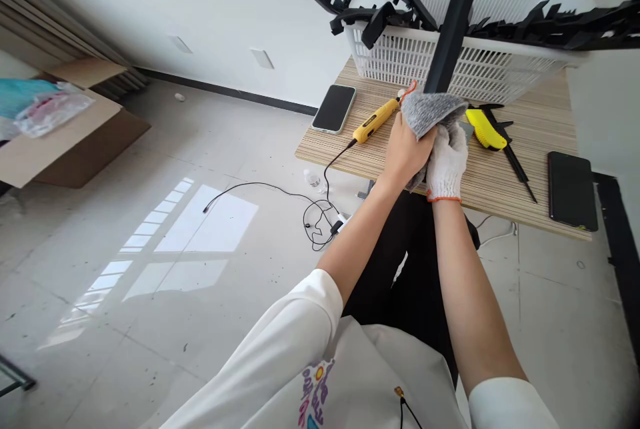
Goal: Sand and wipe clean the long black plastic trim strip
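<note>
The tiled floor (150, 216) fills most of the view, with an open cardboard box (75, 142) at the far left. The wood-grain bench (500, 176) stands ahead of the person. At its rear sits a white slatted basket (480, 62) loaded with black plastic parts (390, 12) that project over the rim. A black post (453, 22) crosses in front of the basket.

On the bench lie a dark phone (571, 189) at the right, a pale-framed phone (334, 108) at the left, a yellow powered tool (375, 120) and a yellow knife (485, 128). The tool's cord (280, 190) drops over the bench edge and coils on the floor.

The grey glove (430, 111) is held above the bench, just beside the tool's tip. The bare left hand (404, 152) has its grip closed on the glove's fabric. The right hand (447, 161) wears a white glove and sits against the grey one. Its fingers are covered, so its grip cannot be read.

Likely hazards: a sharp tug could swing the glove or an elbow into the tool and shift it toward the edge. The trailing cord could drag it off if caught by a foot.
</note>
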Demonstrator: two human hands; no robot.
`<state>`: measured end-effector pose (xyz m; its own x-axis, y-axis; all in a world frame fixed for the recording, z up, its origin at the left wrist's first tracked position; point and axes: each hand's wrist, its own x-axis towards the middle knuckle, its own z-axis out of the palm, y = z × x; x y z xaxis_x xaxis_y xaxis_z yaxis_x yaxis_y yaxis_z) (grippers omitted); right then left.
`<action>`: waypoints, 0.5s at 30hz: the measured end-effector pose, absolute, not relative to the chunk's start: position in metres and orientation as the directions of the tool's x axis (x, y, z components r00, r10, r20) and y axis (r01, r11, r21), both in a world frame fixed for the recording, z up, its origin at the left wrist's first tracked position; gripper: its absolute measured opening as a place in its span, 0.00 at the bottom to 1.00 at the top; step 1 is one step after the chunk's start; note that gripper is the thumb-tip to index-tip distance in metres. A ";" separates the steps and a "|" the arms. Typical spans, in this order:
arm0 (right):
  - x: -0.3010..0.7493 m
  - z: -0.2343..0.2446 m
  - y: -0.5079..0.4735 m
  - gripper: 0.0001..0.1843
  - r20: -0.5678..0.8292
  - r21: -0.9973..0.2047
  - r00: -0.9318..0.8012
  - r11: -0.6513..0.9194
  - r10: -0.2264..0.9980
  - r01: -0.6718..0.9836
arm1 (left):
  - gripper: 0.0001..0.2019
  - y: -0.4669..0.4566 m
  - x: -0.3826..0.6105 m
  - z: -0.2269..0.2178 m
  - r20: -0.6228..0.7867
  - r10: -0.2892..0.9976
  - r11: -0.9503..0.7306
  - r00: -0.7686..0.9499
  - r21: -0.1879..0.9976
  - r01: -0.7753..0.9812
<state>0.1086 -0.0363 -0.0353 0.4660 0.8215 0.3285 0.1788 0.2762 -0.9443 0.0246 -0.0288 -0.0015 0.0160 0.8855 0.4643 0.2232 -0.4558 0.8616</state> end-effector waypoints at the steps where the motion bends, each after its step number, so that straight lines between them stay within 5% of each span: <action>1: 0.109 -0.034 -0.036 0.19 0.327 -0.945 0.462 0.272 0.824 0.183 | 0.21 -0.023 0.029 0.004 0.417 0.909 -0.409 0.001 0.891 0.198; 6: 0.110 -0.026 -0.041 0.21 0.294 -0.952 0.466 0.210 0.835 0.224 | 0.19 0.008 0.042 0.025 0.184 0.982 -0.177 -0.050 0.976 0.124; 15: 0.101 -0.015 -0.057 0.28 0.289 -0.956 0.514 0.215 0.808 0.199 | 0.20 0.048 0.026 0.043 0.091 0.993 -0.076 -0.079 0.981 0.178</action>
